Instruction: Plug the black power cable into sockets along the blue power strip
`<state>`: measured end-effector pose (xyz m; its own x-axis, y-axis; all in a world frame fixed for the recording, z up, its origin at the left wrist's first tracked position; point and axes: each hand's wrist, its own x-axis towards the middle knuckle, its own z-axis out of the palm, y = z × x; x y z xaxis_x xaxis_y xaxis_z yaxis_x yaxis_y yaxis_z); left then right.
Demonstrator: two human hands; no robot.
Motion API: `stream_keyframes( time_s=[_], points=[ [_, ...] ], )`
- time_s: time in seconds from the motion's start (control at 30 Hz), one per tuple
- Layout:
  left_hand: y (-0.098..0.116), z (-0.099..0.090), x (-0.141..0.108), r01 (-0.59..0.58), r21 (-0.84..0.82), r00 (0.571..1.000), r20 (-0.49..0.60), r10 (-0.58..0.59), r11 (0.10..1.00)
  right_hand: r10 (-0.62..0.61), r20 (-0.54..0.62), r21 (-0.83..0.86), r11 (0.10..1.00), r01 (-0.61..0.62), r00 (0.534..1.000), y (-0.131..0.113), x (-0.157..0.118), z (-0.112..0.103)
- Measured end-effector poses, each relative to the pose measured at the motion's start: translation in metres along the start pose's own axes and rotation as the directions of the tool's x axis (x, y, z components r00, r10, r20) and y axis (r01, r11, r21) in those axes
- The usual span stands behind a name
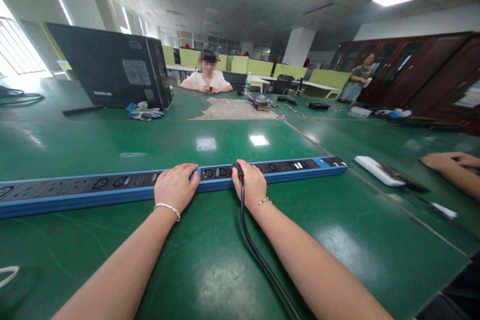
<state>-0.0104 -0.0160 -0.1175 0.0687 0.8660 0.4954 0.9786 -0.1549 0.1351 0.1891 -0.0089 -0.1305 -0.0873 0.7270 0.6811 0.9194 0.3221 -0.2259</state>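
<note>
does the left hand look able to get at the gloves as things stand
Probably, with a lean forward: the left hand would have to leave the strip, but only flat tabletop shows between that and the gloves.

On the green surface (pixel 213 240) there is one blue power strip (pixel 215 184), with two hands at it: one left hand (pixel 175 186), one right hand (pixel 253 182). Two bracelets (pixel 168 206), one per wrist. One black plug (pixel 237 167), one black cable (pixel 258 255). Toward the far left corner, one computer tower (pixel 108 67); toward the far edge, one bottle (pixel 248 84). The bunched gloves (pixel 144 111) cannot be counted. Two people show at or beyond the far edge: one seated person (pixel 195 80), one standing person (pixel 360 76).
</note>
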Motion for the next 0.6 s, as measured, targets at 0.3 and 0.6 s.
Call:
stream_keyframes(
  time_s=[0.3,0.6],
  points=[
    [0.001,-0.001,-0.001,-0.016,0.0,1.0,-0.003,0.016,1.0,-0.075,0.107,0.011,0.997,0.074,0.991,0.007,0.003,-0.01],
    [0.001,-0.002,-0.001,-0.023,0.005,1.0,0.01,0.023,1.0,-0.168,0.24,-0.028,0.983,0.18,0.956,0.019,0.008,-0.021]
  ],
)
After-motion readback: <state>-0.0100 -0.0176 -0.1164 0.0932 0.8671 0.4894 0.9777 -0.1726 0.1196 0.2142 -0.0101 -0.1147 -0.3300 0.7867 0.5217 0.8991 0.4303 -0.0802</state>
